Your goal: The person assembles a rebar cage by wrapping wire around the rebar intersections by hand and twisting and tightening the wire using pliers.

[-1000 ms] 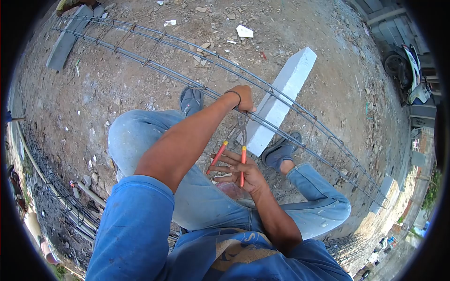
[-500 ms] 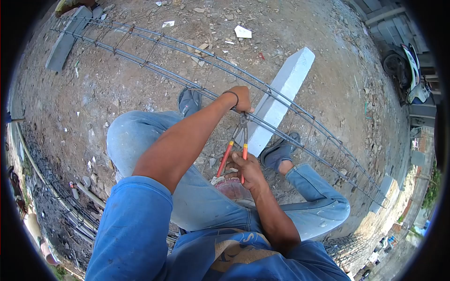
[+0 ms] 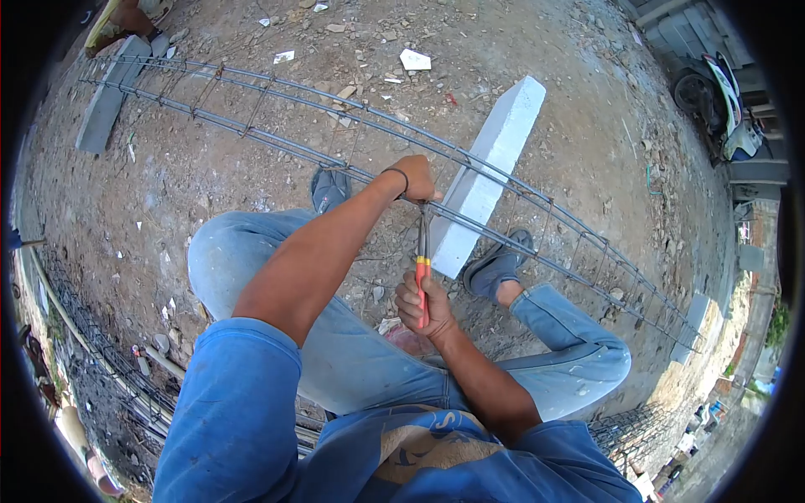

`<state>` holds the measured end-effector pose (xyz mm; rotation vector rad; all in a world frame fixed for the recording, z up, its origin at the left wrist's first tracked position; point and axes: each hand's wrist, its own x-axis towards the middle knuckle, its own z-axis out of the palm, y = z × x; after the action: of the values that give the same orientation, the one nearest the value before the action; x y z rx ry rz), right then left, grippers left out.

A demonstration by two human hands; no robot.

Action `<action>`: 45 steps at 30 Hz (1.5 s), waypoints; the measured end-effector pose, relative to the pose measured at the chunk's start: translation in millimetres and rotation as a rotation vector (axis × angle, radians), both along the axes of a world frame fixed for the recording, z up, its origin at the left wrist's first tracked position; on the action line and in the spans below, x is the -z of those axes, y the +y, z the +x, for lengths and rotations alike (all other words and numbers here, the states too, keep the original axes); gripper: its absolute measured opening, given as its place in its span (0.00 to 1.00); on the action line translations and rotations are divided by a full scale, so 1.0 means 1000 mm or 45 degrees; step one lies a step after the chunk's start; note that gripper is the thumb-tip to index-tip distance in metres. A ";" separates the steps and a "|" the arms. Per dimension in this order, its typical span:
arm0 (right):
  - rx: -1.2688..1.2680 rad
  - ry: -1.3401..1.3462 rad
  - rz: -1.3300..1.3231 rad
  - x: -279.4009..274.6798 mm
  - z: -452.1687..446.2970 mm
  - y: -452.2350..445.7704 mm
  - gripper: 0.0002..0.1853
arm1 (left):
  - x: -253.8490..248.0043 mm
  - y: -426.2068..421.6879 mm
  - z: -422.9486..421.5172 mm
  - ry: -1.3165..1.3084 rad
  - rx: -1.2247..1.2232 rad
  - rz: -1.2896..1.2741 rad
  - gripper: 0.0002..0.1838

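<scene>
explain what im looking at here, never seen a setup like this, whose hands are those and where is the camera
There's no machine: these are a person's own bare hands, filmed by one camera worn on the head, looking forward and down. The lens makes everything look curved.

The left hand is clenched at the near bars of a long steel frame. The right hand holds red-handled pincers, handles squeezed together, their head up at those bars.

The frame passes over a white block and, farther off, a grey block. Below is bare ground with scattered stones and white shards. Part of another person shows at the top left.
</scene>
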<state>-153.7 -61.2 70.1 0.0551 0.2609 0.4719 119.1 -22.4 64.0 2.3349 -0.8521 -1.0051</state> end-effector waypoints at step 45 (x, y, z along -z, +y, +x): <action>0.101 0.366 -2.716 0.001 0.037 0.071 0.19 | -0.008 0.014 -0.038 -0.374 -0.404 -0.394 0.12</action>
<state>-117.0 9.8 69.1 -1.9474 0.9216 -0.0888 80.7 -8.7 71.9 2.2785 -0.6555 -0.3763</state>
